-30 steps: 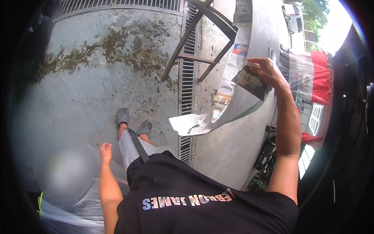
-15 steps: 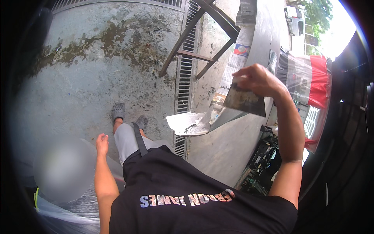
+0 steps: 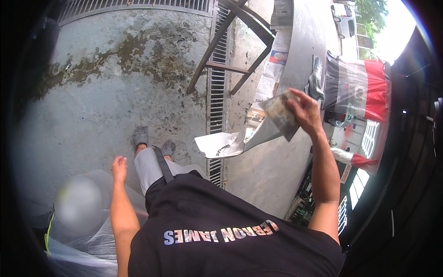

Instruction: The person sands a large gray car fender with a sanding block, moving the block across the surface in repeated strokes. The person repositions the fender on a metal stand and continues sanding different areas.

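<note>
My right hand (image 3: 305, 111) grips a stained, dark square sheet (image 3: 278, 116) over a long, curved grey panel (image 3: 295, 55), with my thumb and fingers at the sheet's upper right corner. Newspaper (image 3: 270, 76) covers the panel's left edge and folds out white at the lower end. A crumpled grey-green rag (image 3: 315, 78) lies on the panel's right side, just above my hand. My left hand (image 3: 119, 167) hangs open and empty at my side, fingers slightly bent, near translucent plastic sheeting (image 3: 83, 244).
A dark metal stand (image 3: 214, 48) is beside the panel, over a long drain grate (image 3: 216, 117). A red, grey and black plastic-covered object (image 3: 374, 87) stands at the right, with parked vehicles (image 3: 344, 23) and trees beyond. My feet are on the stained concrete floor (image 3: 78, 120).
My right hand has moved down and left along the panel, turning the sheet as it goes, uncovering more of the rag. My left hand has shifted slightly left and up.
</note>
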Demonstrator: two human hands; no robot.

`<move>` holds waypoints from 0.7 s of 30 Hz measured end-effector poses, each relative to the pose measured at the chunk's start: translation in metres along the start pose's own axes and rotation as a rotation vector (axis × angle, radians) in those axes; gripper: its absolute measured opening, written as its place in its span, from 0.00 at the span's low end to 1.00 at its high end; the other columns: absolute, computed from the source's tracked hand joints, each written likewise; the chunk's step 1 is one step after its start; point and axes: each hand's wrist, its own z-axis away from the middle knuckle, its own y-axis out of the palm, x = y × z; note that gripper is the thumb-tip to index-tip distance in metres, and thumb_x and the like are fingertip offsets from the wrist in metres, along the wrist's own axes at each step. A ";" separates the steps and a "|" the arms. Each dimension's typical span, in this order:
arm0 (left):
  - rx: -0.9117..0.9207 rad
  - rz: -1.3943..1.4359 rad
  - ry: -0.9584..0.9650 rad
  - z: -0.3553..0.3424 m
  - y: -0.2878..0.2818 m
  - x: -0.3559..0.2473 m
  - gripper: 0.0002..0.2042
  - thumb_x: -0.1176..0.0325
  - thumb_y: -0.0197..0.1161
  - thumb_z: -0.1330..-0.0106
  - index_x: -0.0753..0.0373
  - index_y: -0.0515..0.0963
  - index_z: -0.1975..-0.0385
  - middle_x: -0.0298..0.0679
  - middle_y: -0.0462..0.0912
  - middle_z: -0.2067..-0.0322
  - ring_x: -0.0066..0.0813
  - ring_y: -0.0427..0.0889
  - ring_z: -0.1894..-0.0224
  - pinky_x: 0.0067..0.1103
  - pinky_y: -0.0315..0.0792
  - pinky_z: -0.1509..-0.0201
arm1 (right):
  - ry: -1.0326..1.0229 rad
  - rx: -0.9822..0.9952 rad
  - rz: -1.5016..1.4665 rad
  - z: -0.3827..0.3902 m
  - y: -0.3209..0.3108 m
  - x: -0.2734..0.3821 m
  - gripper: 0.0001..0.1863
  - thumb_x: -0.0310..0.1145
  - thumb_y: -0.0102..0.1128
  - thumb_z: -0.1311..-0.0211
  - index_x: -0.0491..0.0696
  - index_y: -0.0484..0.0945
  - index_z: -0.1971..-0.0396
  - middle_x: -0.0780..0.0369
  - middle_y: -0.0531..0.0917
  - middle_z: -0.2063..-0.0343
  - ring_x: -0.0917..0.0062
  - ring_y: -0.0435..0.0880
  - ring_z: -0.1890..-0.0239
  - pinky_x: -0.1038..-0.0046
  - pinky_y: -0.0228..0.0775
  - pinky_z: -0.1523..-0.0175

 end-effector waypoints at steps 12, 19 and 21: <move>0.008 -0.052 0.069 -0.007 -0.019 -0.021 0.20 0.63 0.66 0.29 0.68 0.78 0.42 0.43 0.85 0.57 0.27 0.82 0.65 0.26 0.77 0.59 | -0.041 0.078 -0.254 0.072 0.049 0.034 0.21 0.29 0.66 0.30 0.38 0.81 0.41 0.55 0.90 0.59 0.78 0.87 0.59 0.74 0.80 0.55; 0.010 -0.046 0.058 -0.009 -0.025 -0.005 0.21 0.63 0.66 0.29 0.68 0.77 0.41 0.46 0.84 0.54 0.30 0.84 0.60 0.26 0.79 0.56 | 0.160 0.143 -0.075 0.041 0.009 0.068 0.22 0.31 0.66 0.35 0.37 0.82 0.43 0.51 0.90 0.61 0.74 0.89 0.57 0.70 0.81 0.48; 0.003 -0.043 0.063 -0.006 -0.030 0.003 0.21 0.63 0.66 0.29 0.68 0.77 0.41 0.47 0.84 0.54 0.30 0.84 0.59 0.26 0.79 0.55 | 0.156 0.364 0.000 0.050 0.018 0.090 0.23 0.33 0.67 0.37 0.38 0.83 0.44 0.51 0.90 0.59 0.72 0.88 0.54 0.69 0.79 0.43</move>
